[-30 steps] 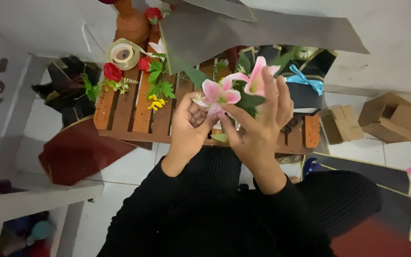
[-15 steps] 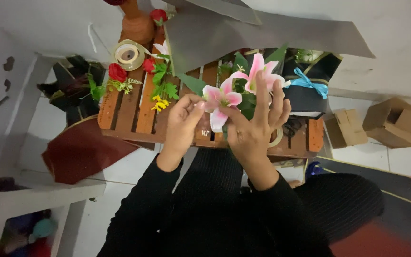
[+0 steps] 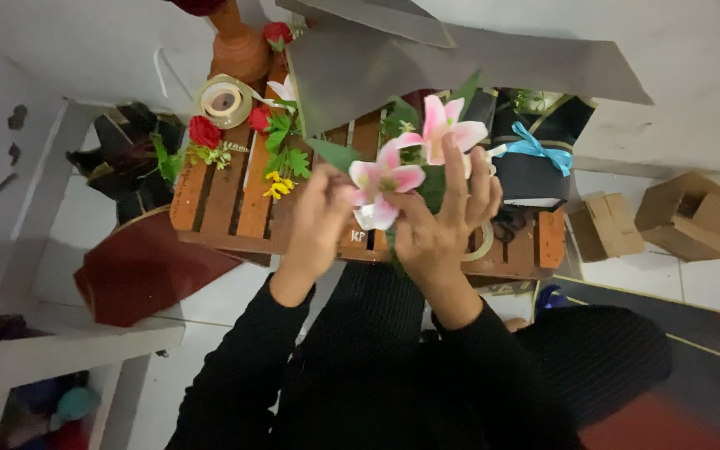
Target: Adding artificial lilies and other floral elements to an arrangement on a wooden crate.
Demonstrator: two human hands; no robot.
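From the head camera I look straight down over black sleeves onto a slatted wooden crate top (image 3: 235, 200) that serves as the work surface.

My left hand (image 3: 320, 218) is curled shut at the lower pink lily (image 3: 383, 179), fingertips pinching in just below the bloom. It looks like it is steadying the flower at its base, though the exact contact is hidden behind the knuckles.

My right hand (image 3: 443, 225) is wrapped around the green stems underneath, palm closed on them while the fingers fan upward behind the leaves. That seems to keep the stems bunched so the heads stay upright. A second pink lily (image 3: 446, 127) rises just above and right of the first, both held over the middle of the crate, clear of the slats.

A tape roll (image 3: 487, 242) lies on the crate just beside my right hand, partly covered by it.

Farther left on the slats lie a red rose (image 3: 205, 131) with small green sprigs, a yellow blossom sprig (image 3: 276, 186), and a spool of pale ribbon (image 3: 223, 100) near the far edge.

Sheets of grey paper (image 3: 460, 58) overhang the back of the crate. A black wrap tied with a blue bow (image 3: 535, 150) sits to the right. Two small cardboard boxes (image 3: 690, 215) stand apart on the tiled floor.
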